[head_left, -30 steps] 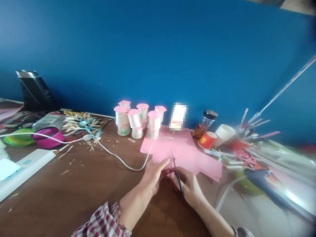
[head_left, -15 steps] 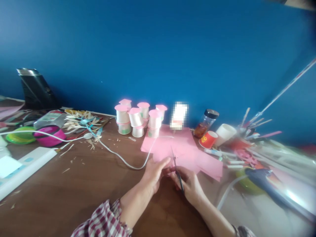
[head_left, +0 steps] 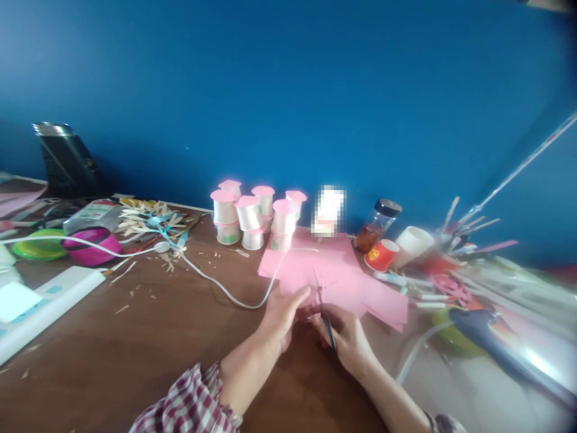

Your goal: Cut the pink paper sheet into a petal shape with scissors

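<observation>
Figure: materials at the worktable.
Matt pink paper (head_left: pixel 336 273); dark scissors (head_left: pixel 323 310), apparently metal; smooth brown wood table (head_left: pixel 135 337); glossy white plastic cable (head_left: pixel 246 307); clear glass jar (head_left: pixel 375 231); checked cloth sleeve (head_left: pixel 189 409).

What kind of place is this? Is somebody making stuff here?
Probably a craft table: the right hand holds scissors to pink paper, cups with pink tops stand by the blue wall, and pens lie scattered nearby.

Pink-topped spools (head_left: pixel 252 216) stand clustered on the brown tabletop (head_left: pixel 135 355), close to the blue wall (head_left: pixel 288 90). Right of the spools are a black-lidded glass jar (head_left: pixel 376 225), a red paper cup (head_left: pixel 381 255) and a white cup (head_left: pixel 412 243). Far to their left lie a magenta bowl (head_left: pixel 92 246) and a green plate (head_left: pixel 38 248). A white cable (head_left: pixel 225 291) curves in front of them.
</observation>
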`<action>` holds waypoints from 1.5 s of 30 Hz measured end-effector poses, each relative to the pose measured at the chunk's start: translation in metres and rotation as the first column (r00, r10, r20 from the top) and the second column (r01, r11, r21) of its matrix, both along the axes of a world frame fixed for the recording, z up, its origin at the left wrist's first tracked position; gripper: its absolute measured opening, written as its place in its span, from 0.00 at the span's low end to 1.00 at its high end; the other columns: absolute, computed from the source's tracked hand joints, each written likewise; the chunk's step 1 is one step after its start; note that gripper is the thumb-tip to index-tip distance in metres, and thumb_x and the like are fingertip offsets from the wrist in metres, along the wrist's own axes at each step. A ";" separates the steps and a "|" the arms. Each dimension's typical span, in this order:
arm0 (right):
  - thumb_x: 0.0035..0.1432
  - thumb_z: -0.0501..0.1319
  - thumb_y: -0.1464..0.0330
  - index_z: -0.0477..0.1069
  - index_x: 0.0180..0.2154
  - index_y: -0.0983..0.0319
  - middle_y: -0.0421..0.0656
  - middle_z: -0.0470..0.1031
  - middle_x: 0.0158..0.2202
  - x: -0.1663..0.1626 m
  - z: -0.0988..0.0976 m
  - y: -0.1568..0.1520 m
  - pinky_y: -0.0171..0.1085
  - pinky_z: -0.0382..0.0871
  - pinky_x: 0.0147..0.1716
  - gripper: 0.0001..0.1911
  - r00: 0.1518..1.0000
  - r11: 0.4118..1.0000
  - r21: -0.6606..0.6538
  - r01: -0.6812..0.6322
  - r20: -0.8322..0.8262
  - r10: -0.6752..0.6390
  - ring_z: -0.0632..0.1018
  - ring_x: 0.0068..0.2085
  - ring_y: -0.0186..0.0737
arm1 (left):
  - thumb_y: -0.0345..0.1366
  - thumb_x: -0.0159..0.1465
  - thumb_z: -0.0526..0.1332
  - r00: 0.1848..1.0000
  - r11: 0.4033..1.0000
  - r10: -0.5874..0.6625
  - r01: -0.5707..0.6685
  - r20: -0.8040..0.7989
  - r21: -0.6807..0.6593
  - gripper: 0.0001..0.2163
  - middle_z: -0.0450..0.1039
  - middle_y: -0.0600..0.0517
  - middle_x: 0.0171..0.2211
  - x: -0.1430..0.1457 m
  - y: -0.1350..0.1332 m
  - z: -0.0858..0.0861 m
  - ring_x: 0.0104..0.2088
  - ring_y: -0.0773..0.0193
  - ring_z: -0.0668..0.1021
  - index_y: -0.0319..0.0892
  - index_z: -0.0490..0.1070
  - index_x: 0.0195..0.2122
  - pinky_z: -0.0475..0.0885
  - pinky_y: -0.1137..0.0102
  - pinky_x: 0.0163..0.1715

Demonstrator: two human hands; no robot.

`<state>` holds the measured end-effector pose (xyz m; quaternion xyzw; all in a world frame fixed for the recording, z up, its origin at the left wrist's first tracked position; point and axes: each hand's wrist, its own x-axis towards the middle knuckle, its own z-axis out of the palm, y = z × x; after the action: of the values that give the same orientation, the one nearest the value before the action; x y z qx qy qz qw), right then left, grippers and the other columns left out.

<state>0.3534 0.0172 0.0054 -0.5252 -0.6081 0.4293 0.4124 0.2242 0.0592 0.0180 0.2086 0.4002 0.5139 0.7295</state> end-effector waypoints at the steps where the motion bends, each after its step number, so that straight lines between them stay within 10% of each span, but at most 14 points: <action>1: 0.54 0.60 0.57 0.73 0.40 0.66 0.38 0.67 0.20 0.000 0.000 0.000 0.31 0.63 0.19 0.19 1.000 1.000 0.000 0.001 -0.009 -0.001 0.66 0.19 0.31 | 0.34 0.46 0.69 1.000 1.000 -0.005 0.005 0.007 0.015 0.15 0.74 0.48 0.24 0.000 0.000 -0.001 0.24 0.58 0.78 0.35 0.70 0.34 0.72 0.68 0.21; 45: 0.56 0.60 0.61 0.72 0.42 0.65 0.39 0.69 0.22 0.005 -0.006 0.000 0.30 0.60 0.18 0.16 1.000 0.999 -0.034 -0.021 -0.001 0.021 0.66 0.19 0.31 | 0.32 0.46 0.68 0.999 0.999 -0.030 0.030 -0.034 -0.019 0.18 0.74 0.47 0.25 -0.004 0.002 0.004 0.25 0.54 0.78 0.35 0.67 0.38 0.73 0.63 0.24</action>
<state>0.3583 0.0173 -0.0003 -0.5257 -0.6059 0.4440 0.3993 0.2199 0.0608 0.0221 0.2165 0.4144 0.4955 0.7321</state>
